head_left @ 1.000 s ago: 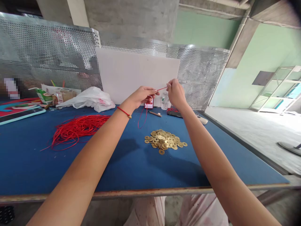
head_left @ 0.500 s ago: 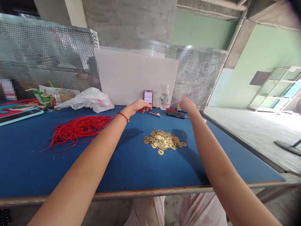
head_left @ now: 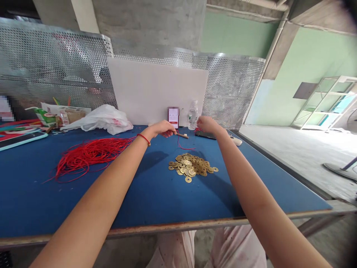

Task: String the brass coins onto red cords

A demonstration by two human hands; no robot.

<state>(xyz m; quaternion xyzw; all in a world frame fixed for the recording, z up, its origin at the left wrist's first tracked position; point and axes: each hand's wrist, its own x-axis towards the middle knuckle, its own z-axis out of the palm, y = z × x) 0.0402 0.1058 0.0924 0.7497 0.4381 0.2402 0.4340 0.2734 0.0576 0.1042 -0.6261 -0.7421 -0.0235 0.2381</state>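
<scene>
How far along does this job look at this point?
Early, by the look of it. Done: no finished piece is clearly visible, and no coin shows on a cord. In hand: a thin red cord hangs from near the left hand, beside a short wooden stick; the right hand holds nothing visible. Left: the heap of brass coins and the loose bundle of red cords on the blue table.

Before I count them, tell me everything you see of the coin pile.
The coin pile is a loose, overlapping heap of round, brass-coloured discs, apparently with centre holes, on the blue tabletop. A few strays sit at its edges, one apart at the near side. Neither left hand nor right hand touches it.
</scene>
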